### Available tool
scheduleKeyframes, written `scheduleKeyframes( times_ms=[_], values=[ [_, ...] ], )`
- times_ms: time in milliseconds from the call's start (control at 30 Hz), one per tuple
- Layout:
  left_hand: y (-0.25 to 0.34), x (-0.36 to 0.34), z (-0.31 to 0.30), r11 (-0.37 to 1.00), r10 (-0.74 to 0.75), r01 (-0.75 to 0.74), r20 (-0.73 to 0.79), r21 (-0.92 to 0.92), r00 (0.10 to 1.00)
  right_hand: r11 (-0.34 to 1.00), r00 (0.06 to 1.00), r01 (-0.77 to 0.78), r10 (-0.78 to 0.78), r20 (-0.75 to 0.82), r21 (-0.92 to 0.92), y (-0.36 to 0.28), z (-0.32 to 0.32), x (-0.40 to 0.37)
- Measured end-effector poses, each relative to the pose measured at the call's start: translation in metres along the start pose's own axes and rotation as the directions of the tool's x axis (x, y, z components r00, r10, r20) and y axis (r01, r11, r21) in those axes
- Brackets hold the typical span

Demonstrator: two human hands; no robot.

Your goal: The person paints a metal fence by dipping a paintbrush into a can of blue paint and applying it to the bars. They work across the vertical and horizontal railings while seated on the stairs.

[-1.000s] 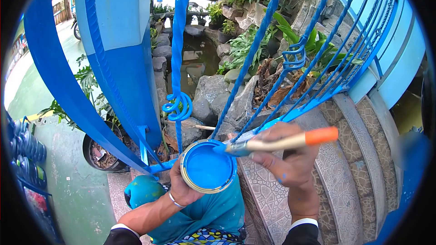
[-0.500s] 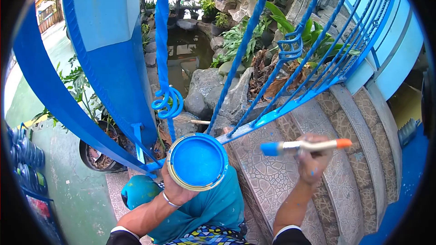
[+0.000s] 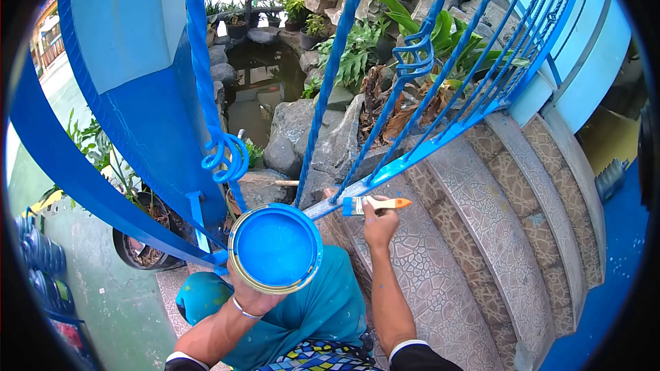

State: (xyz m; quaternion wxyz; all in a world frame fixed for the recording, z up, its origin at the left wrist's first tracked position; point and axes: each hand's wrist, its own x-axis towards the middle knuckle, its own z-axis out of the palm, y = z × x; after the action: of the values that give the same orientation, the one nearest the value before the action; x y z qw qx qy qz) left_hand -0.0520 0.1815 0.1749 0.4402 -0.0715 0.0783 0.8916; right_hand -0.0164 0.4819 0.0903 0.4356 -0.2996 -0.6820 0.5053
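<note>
My left hand (image 3: 251, 291) holds an open can of blue paint (image 3: 276, 247) from below, above my knee. Its fingers are mostly hidden by the can. My right hand (image 3: 380, 223) grips a paintbrush (image 3: 392, 203) with an orange-tipped, light handle. The blue bristles point left, close to the bottom rail (image 3: 407, 159) of the railing; whether they touch it I cannot tell. Blue twisted bars (image 3: 332, 72) rise from the rail, one with a curled ornament (image 3: 225, 158). Part of the rail near the brush looks whitish.
Curved stone-patterned steps (image 3: 467, 185) lie at the right. Behind the railing is a pond (image 3: 265, 89) with rocks and plants. A blue pillar (image 3: 148, 124) stands at left, with a potted plant (image 3: 141, 251) near its foot and large bottles (image 3: 48, 251) at far left.
My right hand and the brush have moved left, close to the rail. The can has shifted slightly left in view, and the railing and background have also shifted left.
</note>
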Motion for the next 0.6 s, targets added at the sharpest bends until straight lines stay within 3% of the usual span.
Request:
scheduleKeyframes(
  times_ms=[133,233,300,367,500,600],
  values=[
    [0.001,-0.002,0.0,1.0,0.0,0.0,0.002,0.005,1.0,0.975,0.994,0.093,-0.103,-0.041,-0.202,-0.006,0.003,0.016],
    [0.004,-0.003,0.0,1.0,0.006,-0.006,0.001,0.001,1.0,0.93,0.948,0.264,-0.3,-0.112,-0.254,-0.017,-0.005,0.021],
    [0.004,-0.004,-0.001,1.0,0.003,-0.003,0.003,-0.005,1.0,0.784,0.861,0.48,-0.507,0.041,-0.393,-0.028,-0.012,0.017],
    [0.004,-0.004,-0.002,1.0,-0.001,0.001,0.001,-0.008,1.0,0.542,0.683,0.713,-0.682,0.263,-0.445,-0.039,-0.016,0.015],
    [0.004,-0.005,-0.001,1.0,-0.004,0.004,0.001,-0.012,1.0,0.383,0.641,0.749,-0.623,0.447,-0.541,-0.021,-0.012,-0.002],
    [0.005,-0.006,-0.001,1.0,0.002,-0.002,0.004,-0.013,1.0,0.363,0.594,0.799,-0.598,0.538,-0.48,-0.015,-0.013,-0.014]
  ],
)
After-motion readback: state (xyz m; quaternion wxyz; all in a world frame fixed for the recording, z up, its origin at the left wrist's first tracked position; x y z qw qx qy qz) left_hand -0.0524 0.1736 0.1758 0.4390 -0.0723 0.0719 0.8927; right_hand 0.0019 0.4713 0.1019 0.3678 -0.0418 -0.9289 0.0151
